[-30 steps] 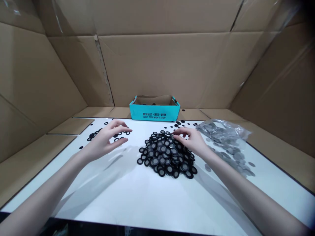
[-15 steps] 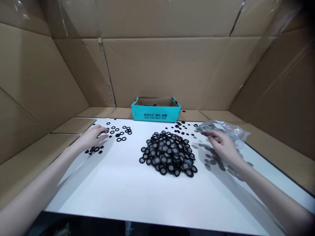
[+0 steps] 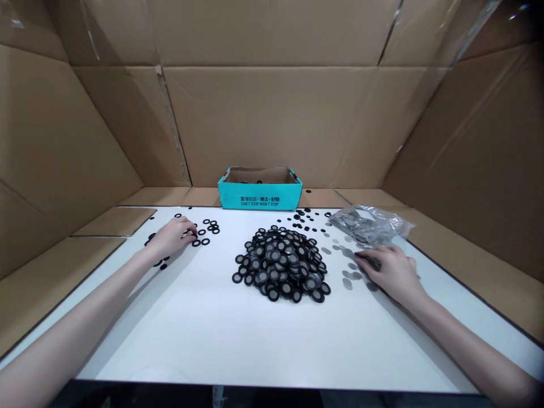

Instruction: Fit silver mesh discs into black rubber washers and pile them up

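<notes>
My left hand [image 3: 173,235] is over the loose black rings [image 3: 206,241] on the left of the white table, its thumb and fingertips curled in around the rings; whether it grips one is too small to tell. Among the grey discs [image 3: 347,283] on the right rests my right hand [image 3: 393,269], thumb and forefinger close together at the table top; what lies between them is hidden. Between the hands stands a heap of black rings with grey centres [image 3: 280,263]. A clear plastic bag of grey discs [image 3: 368,224] lies just beyond my right hand.
A turquoise box [image 3: 260,196] with an open top stands at the back of the table, a few dark pieces inside. Small black discs [image 3: 301,213] are scattered right of it. Cardboard walls [image 3: 272,124] enclose the back and sides of the white table [image 3: 238,340].
My left hand has moved right, over the rings. My right hand has come down and nearer from the bag to the loose grey discs. The view has shifted slightly.
</notes>
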`<state>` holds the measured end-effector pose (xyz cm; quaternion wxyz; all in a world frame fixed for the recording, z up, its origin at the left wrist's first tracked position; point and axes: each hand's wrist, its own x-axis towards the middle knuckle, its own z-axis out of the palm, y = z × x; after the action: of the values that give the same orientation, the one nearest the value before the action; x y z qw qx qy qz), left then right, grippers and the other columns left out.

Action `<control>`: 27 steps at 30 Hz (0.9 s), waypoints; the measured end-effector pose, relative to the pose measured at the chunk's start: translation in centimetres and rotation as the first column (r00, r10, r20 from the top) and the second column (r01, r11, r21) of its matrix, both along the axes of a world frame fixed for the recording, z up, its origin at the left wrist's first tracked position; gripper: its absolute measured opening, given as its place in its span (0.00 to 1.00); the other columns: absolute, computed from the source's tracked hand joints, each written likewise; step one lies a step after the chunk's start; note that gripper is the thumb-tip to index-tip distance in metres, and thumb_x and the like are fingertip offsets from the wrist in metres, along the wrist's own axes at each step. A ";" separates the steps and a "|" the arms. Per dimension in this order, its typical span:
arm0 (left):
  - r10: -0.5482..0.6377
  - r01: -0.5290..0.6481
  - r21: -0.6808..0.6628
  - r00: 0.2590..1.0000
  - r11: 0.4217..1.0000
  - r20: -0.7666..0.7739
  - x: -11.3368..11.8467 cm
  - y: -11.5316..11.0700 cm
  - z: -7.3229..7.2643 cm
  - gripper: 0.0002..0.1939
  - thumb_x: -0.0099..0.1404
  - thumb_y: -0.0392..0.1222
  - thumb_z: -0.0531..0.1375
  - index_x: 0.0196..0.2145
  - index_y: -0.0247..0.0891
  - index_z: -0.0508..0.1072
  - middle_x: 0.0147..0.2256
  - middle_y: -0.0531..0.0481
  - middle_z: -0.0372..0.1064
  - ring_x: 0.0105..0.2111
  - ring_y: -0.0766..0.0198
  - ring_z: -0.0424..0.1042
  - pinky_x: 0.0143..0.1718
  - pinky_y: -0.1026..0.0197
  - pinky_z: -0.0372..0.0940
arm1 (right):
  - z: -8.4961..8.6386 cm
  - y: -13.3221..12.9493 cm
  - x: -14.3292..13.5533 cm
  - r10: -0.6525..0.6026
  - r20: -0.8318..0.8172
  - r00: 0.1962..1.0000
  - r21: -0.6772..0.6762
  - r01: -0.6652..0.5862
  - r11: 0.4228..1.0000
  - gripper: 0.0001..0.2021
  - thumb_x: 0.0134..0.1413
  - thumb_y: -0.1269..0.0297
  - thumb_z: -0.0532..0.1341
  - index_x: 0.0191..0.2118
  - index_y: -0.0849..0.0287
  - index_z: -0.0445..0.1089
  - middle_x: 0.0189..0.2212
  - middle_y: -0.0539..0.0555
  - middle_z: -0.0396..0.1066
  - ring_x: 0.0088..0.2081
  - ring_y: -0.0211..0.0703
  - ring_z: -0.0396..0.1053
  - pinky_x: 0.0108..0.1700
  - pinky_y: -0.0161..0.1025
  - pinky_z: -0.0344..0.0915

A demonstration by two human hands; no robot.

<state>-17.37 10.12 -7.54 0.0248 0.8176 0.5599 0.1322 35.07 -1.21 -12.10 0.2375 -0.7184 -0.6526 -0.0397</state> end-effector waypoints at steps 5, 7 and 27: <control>0.032 -0.028 -0.053 0.996 0.998 0.082 0.2 -0.3 0.3 0.16 0.56 0.51 0.54 0.35 0.39 0.74 0.34 0.46 0.76 0.34 0.55 0.73 0.37 0.59 0.66 | 0.3 0.5 0.3 -0.011 -0.092 0.996 0.036 0.015 0.999 0.17 0.50 0.46 0.57 0.29 0.52 0.76 0.35 0.59 0.79 0.42 0.65 0.70 0.38 0.55 0.62; 0.043 -0.036 -0.064 0.993 0.997 0.112 0.2 -0.5 0.3 0.17 0.56 0.52 0.54 0.36 0.39 0.74 0.32 0.47 0.76 0.33 0.56 0.74 0.36 0.60 0.67 | 0.5 0.6 0.4 -0.016 -0.130 0.991 0.045 0.022 0.999 0.16 0.49 0.47 0.57 0.29 0.52 0.76 0.34 0.58 0.79 0.40 0.63 0.72 0.38 0.53 0.64; -0.020 0.022 -0.001 0.944 1.000 0.329 4.4 -3.4 4.0 0.18 0.58 0.54 0.57 0.34 0.36 0.76 0.38 0.44 0.74 0.34 0.58 0.72 0.37 0.59 0.67 | 5.1 -0.6 -3.5 0.032 -0.408 0.912 0.147 0.031 0.989 0.18 0.47 0.46 0.60 0.30 0.56 0.75 0.30 0.59 0.78 0.32 0.55 0.73 0.31 0.46 0.63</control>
<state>-12.93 6.77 -3.52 0.1209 0.7900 0.5395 0.2652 31.59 -1.81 -6.97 0.4223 -0.6908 -0.5836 0.0624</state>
